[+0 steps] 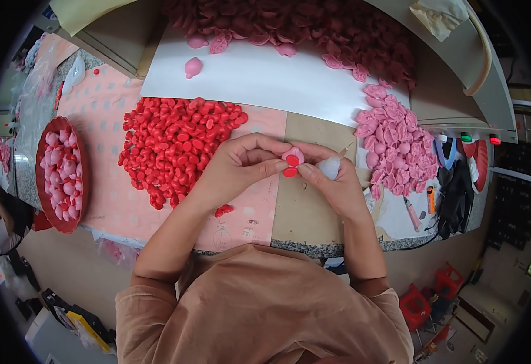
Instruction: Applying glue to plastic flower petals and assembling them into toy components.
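Note:
My left hand [235, 165] and my right hand [329, 182] meet above the table's middle. Together their fingertips pinch a small pink piece [293, 156] with small red pieces [290, 171] on it. A whitish translucent thing [330, 167], maybe a small bottle or fingertip cover, sits in my right hand's fingers. Just left of my hands lies a big heap of small red pieces [177, 142] on a pale pink patterned cloth [102, 121]. A couple of loose red pieces [223, 210] lie below my left wrist.
A red bowl [42, 182] of assembled pink pieces stands at the left. A pile of pink shells [396, 142] lies to the right, a dark pink heap [302, 24] at the back on a white sheet [265, 79]. Tools and black gloves [453, 188] lie far right.

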Available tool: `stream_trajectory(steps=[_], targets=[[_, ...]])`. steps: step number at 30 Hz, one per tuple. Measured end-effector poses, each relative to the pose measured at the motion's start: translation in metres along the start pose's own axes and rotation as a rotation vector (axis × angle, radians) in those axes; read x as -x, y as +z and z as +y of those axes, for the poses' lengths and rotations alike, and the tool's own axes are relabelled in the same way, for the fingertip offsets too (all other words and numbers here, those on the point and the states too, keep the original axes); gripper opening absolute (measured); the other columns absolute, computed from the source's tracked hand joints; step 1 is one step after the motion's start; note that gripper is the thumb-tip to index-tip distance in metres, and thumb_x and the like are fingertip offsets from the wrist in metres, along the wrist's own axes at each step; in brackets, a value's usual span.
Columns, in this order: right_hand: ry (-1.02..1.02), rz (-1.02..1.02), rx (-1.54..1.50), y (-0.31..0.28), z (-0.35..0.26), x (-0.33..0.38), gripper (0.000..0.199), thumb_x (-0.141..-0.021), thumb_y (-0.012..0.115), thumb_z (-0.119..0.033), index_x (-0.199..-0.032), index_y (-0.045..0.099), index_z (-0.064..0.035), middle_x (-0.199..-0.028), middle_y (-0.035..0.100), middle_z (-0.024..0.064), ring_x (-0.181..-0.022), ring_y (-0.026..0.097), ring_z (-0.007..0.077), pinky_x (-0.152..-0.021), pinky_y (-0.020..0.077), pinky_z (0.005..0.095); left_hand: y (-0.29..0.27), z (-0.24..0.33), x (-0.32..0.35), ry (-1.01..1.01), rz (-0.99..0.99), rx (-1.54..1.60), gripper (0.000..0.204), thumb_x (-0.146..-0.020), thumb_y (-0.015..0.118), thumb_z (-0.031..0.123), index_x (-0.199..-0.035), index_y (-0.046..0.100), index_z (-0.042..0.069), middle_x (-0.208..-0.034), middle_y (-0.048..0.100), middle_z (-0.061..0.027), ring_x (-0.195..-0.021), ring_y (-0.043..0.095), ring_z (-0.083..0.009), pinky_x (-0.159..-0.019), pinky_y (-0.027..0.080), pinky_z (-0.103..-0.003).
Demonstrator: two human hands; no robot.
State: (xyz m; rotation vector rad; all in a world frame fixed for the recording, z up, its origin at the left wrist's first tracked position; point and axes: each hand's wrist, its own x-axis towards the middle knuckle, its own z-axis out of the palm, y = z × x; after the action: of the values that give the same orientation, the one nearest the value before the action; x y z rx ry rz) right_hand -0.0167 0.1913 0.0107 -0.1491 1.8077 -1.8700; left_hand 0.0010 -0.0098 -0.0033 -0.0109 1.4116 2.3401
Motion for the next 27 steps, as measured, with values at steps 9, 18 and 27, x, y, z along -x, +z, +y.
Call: stream_trajectory(steps=[9,18,27], targets=[[0.017,-0.011,0.044,-0.0020,-0.0018,0.0020,0.034,-0.084,0.063,-0.010,-0.117,0.057,0.0009,-0.099,0.063,0.0021,-0.087,0.055,0.0062,-0.077,0.0448,0.0212,0.0001,0.0016,-0.0009,-0.079,-0.001,-0.035,0.020,-0.084,0.061,0.000,-0.104,0.059,-0.002,-0.105,0.063,-0.0089,-0.096,0.060,-0.0127,-0.085,0.048,-0.024],[0.024,-0.033,0.040,-0.0028,0.0047,0.0006,0.034,-0.084,0.063,-0.011,-0.116,0.058,0.0007,-0.101,0.063,0.0023,-0.089,0.055,0.0060,-0.079,0.0447,0.0214,-0.0038,-0.0008,0.0005,-0.080,0.000,-0.065,0.020,-0.084,0.060,-0.002,-0.104,0.057,-0.001,-0.101,0.063,-0.0065,-0.095,0.060,-0.0109,-0.082,0.048,-0.023],[0.053,-0.055,0.037,-0.0035,0.0005,-0.0002,0.034,-0.084,0.064,-0.011,-0.116,0.058,0.0000,-0.100,0.063,0.0011,-0.087,0.053,0.0041,-0.074,0.0429,0.0195,-0.0036,-0.0012,-0.0005,-0.068,-0.009,-0.040,0.017,-0.083,0.061,-0.002,-0.100,0.058,0.000,-0.103,0.062,-0.0075,-0.095,0.060,-0.0126,-0.085,0.048,-0.026]])
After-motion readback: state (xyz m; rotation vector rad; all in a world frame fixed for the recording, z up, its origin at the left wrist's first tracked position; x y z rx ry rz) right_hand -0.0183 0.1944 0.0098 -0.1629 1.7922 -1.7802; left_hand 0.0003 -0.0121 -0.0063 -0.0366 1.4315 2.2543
